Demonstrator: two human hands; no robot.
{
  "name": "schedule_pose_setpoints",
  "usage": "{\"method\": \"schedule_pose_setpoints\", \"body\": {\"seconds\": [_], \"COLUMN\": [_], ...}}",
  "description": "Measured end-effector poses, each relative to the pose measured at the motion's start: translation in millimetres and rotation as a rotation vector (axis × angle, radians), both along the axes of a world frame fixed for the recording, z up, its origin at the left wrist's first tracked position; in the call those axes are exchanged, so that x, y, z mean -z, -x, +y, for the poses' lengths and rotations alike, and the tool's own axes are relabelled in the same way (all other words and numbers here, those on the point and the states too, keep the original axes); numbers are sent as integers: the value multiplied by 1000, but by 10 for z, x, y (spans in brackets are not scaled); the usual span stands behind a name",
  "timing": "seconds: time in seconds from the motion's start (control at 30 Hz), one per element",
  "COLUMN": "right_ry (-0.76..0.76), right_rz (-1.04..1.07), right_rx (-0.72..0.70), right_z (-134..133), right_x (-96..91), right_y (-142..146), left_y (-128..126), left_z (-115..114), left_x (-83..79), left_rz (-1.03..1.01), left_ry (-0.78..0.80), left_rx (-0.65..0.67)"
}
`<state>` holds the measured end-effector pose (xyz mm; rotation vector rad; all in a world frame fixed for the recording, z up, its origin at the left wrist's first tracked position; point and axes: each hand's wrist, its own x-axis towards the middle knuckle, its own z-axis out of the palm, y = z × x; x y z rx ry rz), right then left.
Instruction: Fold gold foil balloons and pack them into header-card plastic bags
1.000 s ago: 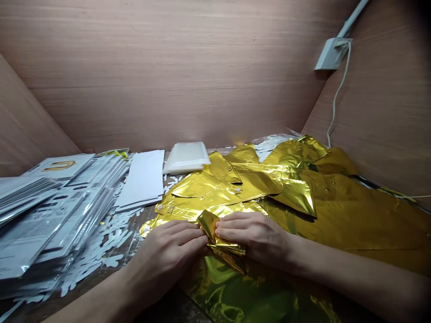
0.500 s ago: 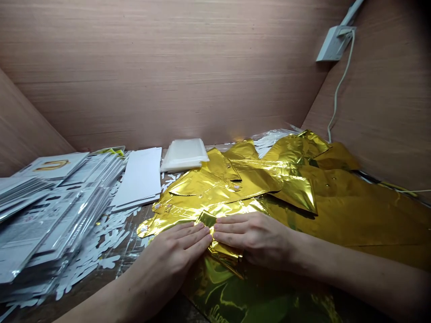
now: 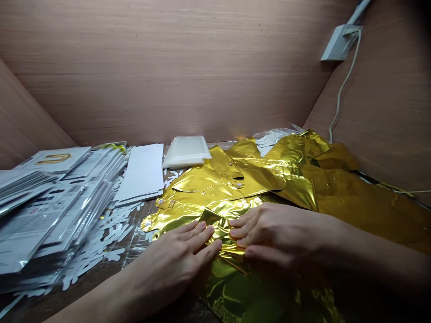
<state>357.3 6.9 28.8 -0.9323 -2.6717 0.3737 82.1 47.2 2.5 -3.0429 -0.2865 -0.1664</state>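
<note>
A folded gold foil balloon [image 3: 218, 233] lies flattened on a larger heap of shiny gold foil balloons [image 3: 249, 179]. My left hand [image 3: 182, 251] rests flat on the near left side of the fold, with its fingertips on the foil. My right hand [image 3: 276, 235] presses on the fold's right side, fingers spread and pointing left. Neither hand closes on anything. A narrow strip of crumpled foil shows between my fingertips. Another sheet of foil [image 3: 245, 287] spreads beneath my hands toward me.
Stacks of white printed packets in plastic sleeves [image 3: 57, 206] fill the left side. Beyond them are white cards [image 3: 141, 175], a clear plastic bag stack [image 3: 186, 151] and white snowflake cutouts [image 3: 111, 231]. Wood-veneer walls surround the table, with a wall socket [image 3: 340, 42] and cable at upper right.
My hands have parted, the right sliding to the right and the left opening flat. The foil fold now lies flatter between them, no longer a raised pinched bundle.
</note>
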Motion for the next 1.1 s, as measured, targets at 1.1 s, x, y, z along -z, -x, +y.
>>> {"method": "schedule_pose_setpoints", "body": {"seconds": [1.1], "right_ry": [1075], "right_rz": [927], "right_rx": [210], "right_z": [454], "right_x": [136], "right_y": [567], "left_y": [52], "left_z": [120], "left_x": [-121], "left_rz": [-1075], "left_ry": [1212], "left_rx": [-524]}}
